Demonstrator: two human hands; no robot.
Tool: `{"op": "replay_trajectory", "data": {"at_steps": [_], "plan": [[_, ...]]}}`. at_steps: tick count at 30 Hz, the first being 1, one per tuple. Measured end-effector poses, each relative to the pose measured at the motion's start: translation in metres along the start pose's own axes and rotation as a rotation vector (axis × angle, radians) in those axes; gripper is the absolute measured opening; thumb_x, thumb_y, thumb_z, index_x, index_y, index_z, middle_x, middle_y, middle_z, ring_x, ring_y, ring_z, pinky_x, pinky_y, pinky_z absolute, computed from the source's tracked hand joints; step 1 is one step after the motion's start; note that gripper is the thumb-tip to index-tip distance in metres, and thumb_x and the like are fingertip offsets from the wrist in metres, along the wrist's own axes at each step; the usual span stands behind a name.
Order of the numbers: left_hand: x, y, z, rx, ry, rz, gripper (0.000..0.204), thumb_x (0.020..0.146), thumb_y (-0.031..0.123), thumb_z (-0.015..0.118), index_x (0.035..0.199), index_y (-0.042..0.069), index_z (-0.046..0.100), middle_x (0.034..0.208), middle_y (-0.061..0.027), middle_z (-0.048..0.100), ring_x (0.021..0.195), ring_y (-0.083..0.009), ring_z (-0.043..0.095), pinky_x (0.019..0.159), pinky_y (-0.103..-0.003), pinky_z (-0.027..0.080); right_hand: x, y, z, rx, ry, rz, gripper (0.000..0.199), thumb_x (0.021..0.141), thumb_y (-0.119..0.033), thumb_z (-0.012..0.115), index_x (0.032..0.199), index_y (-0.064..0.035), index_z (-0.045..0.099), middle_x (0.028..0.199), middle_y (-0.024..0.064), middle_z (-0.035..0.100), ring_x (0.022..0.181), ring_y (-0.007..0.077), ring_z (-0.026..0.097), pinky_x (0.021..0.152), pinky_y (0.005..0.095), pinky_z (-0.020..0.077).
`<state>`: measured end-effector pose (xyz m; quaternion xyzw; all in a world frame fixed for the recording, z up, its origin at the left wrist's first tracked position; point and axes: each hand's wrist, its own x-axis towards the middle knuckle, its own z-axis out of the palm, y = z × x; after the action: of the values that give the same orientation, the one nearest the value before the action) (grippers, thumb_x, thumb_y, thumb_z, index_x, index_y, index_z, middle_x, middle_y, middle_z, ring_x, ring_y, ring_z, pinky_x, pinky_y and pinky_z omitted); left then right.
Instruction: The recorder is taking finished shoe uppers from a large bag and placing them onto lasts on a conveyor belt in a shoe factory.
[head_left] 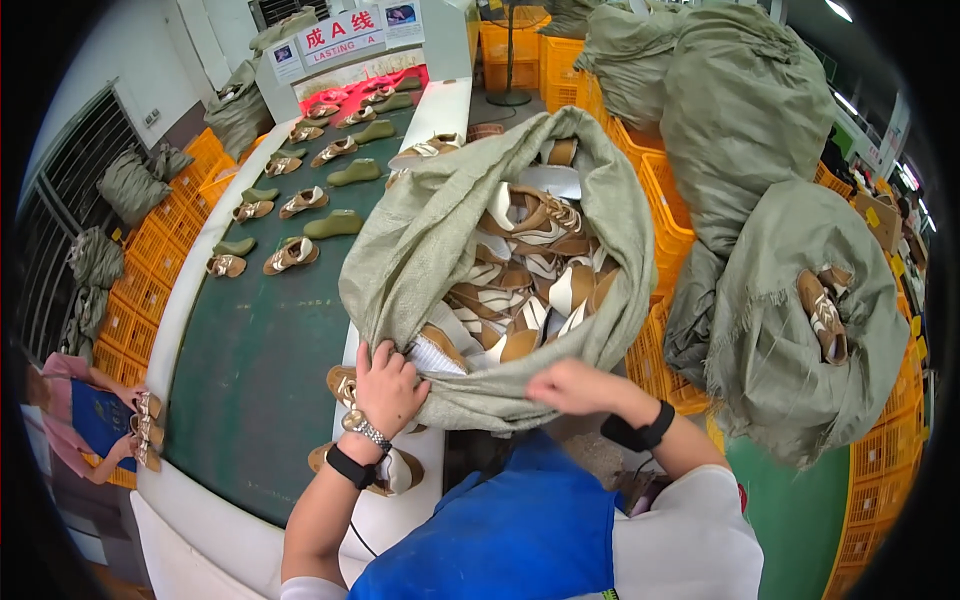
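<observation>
In front of me stands a large grey-green woven sack (410, 240), its mouth wide open and its rim rolled outward. Brown-and-white sneakers (545, 215) fill it in a loose heap. My left hand (388, 385) grips the near left rim, fingers hooked over the folded cloth. At the near right rim, my right hand (575, 386) is closed like a fist on the sack's edge, slightly blurred. Beside my left wrist, more sneakers (398, 472) sit on the white ledge, partly hidden by my arm.
On the left, a green conveyor belt (250, 350) carries rows of sneakers and green shoe lasts (340, 222). Orange crates (665, 200) and bulging sacks (745, 110) stand right. Another sack (800, 380) has sneakers on top. A person (85, 420) across the belt holds shoes.
</observation>
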<state>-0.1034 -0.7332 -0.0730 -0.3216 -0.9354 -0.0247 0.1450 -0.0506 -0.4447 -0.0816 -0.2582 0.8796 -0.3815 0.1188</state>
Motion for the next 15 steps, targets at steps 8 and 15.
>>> {"op": "replay_trajectory", "data": {"at_steps": [8, 15], "plan": [[0.046, 0.074, -0.01, -0.239, 0.301, 0.233, 0.023, 0.07, 0.005, 0.051, 0.093, 0.003, 0.054, 0.098, -0.0124, 0.054, 0.108, -0.0275, 0.047, 0.096, -0.045, 0.032, 0.098, 0.013, -0.01, -0.795, -0.217, 0.122, 0.025, 0.069, -0.029, 0.065, 0.081, -0.0071, 0.066, 0.086, 0.0136, 0.065, 0.079, 0.0316, 0.062, 0.069, 0.041, 0.0487], [0.015, 0.064, 0.019, -0.204, 0.117, 0.101, 0.035, 0.067, 0.013, 0.063, 0.101, 0.007, 0.054, 0.111, -0.008, 0.052, 0.115, -0.0241, 0.044, 0.089, -0.038, 0.04, 0.029, -0.011, -0.08, 0.153, 0.244, 0.069, 0.029, 0.071, -0.021, 0.07, 0.087, 0.0006, 0.061, 0.075, 0.0055, 0.06, 0.074, 0.0138, 0.057, 0.065, 0.0288, 0.0443]]}}
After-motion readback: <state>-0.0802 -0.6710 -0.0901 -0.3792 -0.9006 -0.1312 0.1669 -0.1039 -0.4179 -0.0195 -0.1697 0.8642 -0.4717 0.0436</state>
